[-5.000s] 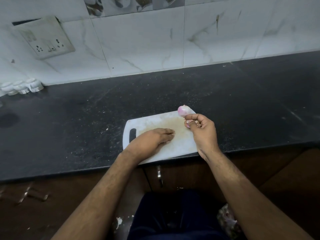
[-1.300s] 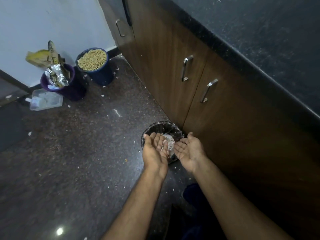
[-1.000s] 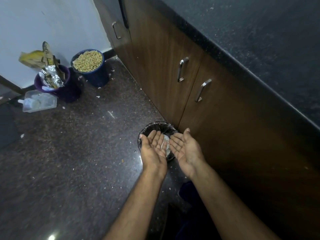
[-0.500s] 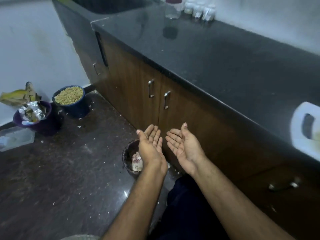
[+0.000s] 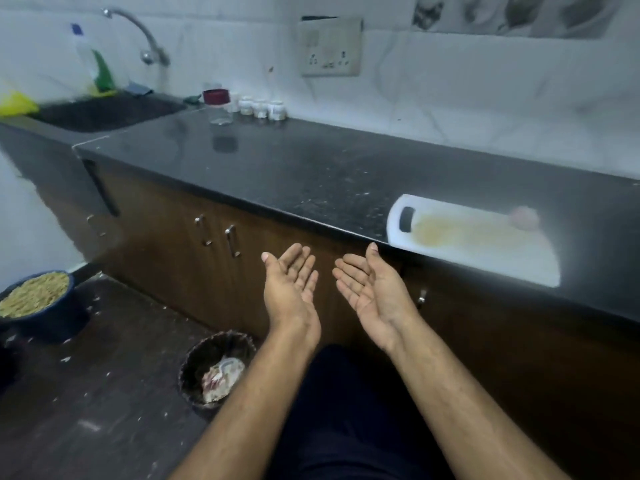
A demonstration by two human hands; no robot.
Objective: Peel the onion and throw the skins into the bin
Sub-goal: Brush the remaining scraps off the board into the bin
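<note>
The countertop (image 5: 311,168) was dark polished stone, speckled and faintly glossy, over cabinet doors (image 5: 166,233) of brown wood grain with shiny metal handles (image 5: 231,241). The cutting board (image 5: 485,244) looked like smooth white plastic, stained yellow at its middle, and the wall (image 5: 485,91) was glossy white marble-patterned tile. The bin (image 5: 216,368) was lined with dark, shiny plastic, on a dark speckled floor (image 5: 104,393).

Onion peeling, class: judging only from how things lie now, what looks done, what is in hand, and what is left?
Done: the peeled onion sits on the cutting board, and pale scraps that look like skins lie in the bin on the floor. In hand: nothing; the left hand and right hand are open, palms up, empty. Left: seemingly nothing, though blur hides any small scraps on the board.
</note>
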